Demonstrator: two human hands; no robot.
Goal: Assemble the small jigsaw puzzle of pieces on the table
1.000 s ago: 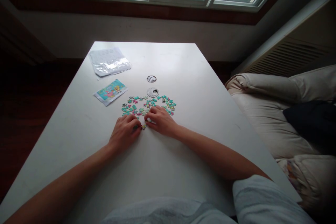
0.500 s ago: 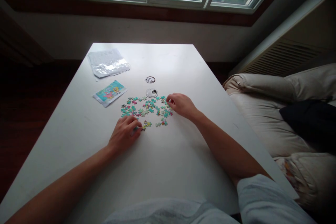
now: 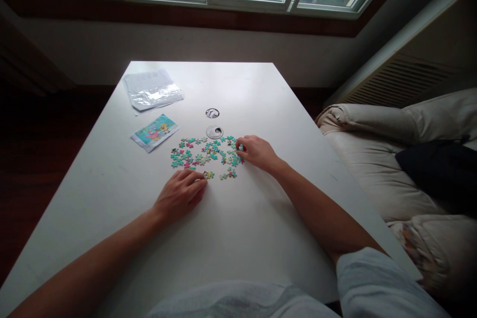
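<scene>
Small jigsaw puzzle pieces (image 3: 212,147), turquoise, pink, pale green and yellow, lie in a loose spread on the white table (image 3: 238,238). At the near side, my left hand (image 3: 181,191) has its fingers bent and close together over a small yellow cluster of pieces (image 3: 209,175), partly covering it. The fingertips seem closed on its lower left end. My right hand (image 3: 258,153) is at the right edge of the spread, with thumb and forefinger around a turquoise piece. Another small group of pieces (image 3: 228,174) lies between the hands.
A picture card with cartoon figures (image 3: 155,132) lies left of the pieces. Behind it is a clear plastic sleeve with paper (image 3: 152,89). Two round inserts (image 3: 214,132) sit in the tabletop beyond the pieces. A pale sofa (image 3: 372,169) stands along the right side.
My left hand has shifted slightly right and now covers more of the yellow cluster. My right hand's fingers have dipped slightly at the right edge of the pieces.
</scene>
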